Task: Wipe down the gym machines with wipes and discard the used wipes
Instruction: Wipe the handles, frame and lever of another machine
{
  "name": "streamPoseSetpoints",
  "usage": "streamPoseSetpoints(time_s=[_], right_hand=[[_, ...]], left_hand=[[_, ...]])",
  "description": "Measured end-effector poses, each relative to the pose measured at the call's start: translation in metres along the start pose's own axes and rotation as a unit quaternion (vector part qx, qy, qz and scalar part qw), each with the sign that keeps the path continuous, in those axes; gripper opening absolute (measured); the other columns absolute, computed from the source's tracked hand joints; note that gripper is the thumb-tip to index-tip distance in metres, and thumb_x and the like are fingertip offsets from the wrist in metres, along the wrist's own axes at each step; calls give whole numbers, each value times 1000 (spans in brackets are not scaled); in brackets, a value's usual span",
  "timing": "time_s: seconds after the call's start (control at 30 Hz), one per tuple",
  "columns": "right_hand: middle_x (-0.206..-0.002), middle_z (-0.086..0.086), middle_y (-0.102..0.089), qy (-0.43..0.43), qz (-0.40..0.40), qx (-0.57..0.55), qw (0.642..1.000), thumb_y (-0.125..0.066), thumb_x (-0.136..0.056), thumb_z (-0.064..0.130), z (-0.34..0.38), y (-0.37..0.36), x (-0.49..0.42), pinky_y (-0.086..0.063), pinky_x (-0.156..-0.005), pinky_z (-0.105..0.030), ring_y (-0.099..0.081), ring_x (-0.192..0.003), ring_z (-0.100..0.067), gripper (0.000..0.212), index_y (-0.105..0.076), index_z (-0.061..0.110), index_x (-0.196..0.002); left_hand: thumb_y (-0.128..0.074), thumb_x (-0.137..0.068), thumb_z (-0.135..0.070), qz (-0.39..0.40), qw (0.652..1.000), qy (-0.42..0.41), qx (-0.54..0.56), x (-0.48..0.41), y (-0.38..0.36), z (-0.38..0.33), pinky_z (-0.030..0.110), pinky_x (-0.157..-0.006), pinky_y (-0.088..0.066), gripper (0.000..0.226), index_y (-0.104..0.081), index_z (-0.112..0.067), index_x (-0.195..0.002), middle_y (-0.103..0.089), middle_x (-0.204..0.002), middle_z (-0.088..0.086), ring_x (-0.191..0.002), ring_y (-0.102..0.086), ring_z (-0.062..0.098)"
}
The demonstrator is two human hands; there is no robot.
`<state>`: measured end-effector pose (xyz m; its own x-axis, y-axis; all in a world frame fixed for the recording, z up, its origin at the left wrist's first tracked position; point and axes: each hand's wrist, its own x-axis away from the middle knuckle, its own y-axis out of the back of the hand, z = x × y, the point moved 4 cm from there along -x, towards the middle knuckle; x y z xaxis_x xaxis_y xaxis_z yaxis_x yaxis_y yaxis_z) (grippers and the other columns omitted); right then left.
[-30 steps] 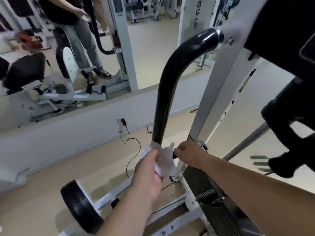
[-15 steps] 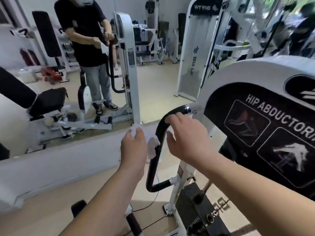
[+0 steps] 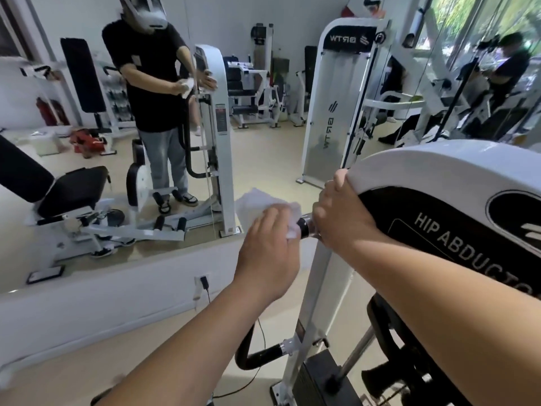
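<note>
Wipe (image 3: 254, 202) gripped in left hand (image 3: 266, 247) against black handle (image 3: 304, 227) top; right hand (image 3: 339, 212) grasps white shroud (image 3: 439, 165). Wiping step; next, probably shroud.

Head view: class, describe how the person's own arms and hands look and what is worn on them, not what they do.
Both forearms run bare to the frame edge; no sleeve, glove or watch shows on the left hand or right hand. The reflection in the mirror shows a black short-sleeved top. A ring cannot be ruled out: too blurred.
</note>
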<state>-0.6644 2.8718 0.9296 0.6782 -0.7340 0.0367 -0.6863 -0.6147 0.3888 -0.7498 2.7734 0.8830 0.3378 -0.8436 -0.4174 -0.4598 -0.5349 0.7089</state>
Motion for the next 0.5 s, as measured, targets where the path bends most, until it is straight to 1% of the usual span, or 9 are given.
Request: streamPoseSetpoints(time_s=[0.07, 0.1, 0.17, 0.2, 0.27, 0.33, 0.37, 0.43, 0.5], right_hand=[[-106, 2, -63, 7, 23, -66, 998, -48, -100, 36, 2, 1, 0, -21, -112, -56, -49, -122, -31, 18, -63, 27, -102], [-100, 4, -59, 4, 21, -89, 996, -50, -98, 34, 1, 0, -5, -22, -111, -55, -49, -121, -29, 13, -59, 27, -93], [-94, 9, -56, 1, -2, -95, 995, -52, -92, 27, 5, -4, -17, -24, -110, -53, -51, -117, -28, 8, -53, 29, -85], [-93, 11, -56, -6, 4, -114, 994, -52, -90, 23, 5, -4, -16, -24, -111, -53, -51, -116, -28, 10, -51, 30, -83], [-92, 13, -55, 12, -13, -121, 992, -50, -94, 20, 6, -4, -16, -23, -114, -52, -49, -118, -27, 15, -48, 29, -82], [-92, 10, -49, 10, -15, -127, 992, -47, -100, 23, 4, -1, -11, -21, -115, -51, -46, -123, -27, 15, -44, 30, -87], [-92, 8, -47, 10, -15, -125, 992, -46, -102, 26, 4, 1, -10, -20, -115, -50, -45, -126, -27, 12, -43, 29, -91], [-91, 5, -47, 18, -21, -120, 992, -46, -102, 29, 5, 4, -9, -20, -115, -51, -45, -128, -29, 8, -42, 27, -95], [-86, 4, -46, 13, -16, -111, 994, -48, -100, 28, 8, 0, -10, -21, -114, -52, -46, -126, -31, 6, -45, 25, -96]], left_hand=[[-31, -105, -36, 77, 992, -8, -96, -6, -18, 3, 41, -94, -43, 44, -42, -23, -145, -54, -133, 0, -118, -50, 27], [-30, -105, -38, 89, 989, 5, -116, -13, -19, 3, 40, -87, -43, 39, -46, -25, -138, -57, -127, 0, -112, -54, 29], [-28, -106, -37, 103, 987, 28, -116, -32, -18, 2, 40, -78, -41, 29, -52, -23, -110, -64, -114, 6, -103, -59, 36], [-27, -107, -34, 123, 988, 52, -80, -44, -20, 3, 40, -76, -40, 27, -49, -21, -99, -66, -110, 11, -101, -59, 39], [-34, -106, -30, 211, 970, 124, 7, -63, -23, 7, 40, -76, -42, 26, -51, -17, -91, -66, -101, 17, -95, -61, 36], [-44, -102, -31, 273, 921, 227, 159, -70, -22, 8, 36, -71, -43, 28, -59, -13, -86, -64, -87, 14, -79, -59, 29], [-45, -101, -29, 292, 901, 256, 195, -70, -21, 6, 35, -69, -43, 27, -60, -12, -86, -62, -84, 12, -75, -57, 27], [-41, -102, -29, 304, 904, 247, 169, -73, -21, 4, 37, -76, -43, 30, -61, -10, -91, -65, -92, 12, -82, -59, 29], [-29, -105, -44, 246, 942, 212, 80, -68, -23, 5, 39, -85, -45, 44, -60, -12, -99, -67, -107, 12, -96, -59, 33]])
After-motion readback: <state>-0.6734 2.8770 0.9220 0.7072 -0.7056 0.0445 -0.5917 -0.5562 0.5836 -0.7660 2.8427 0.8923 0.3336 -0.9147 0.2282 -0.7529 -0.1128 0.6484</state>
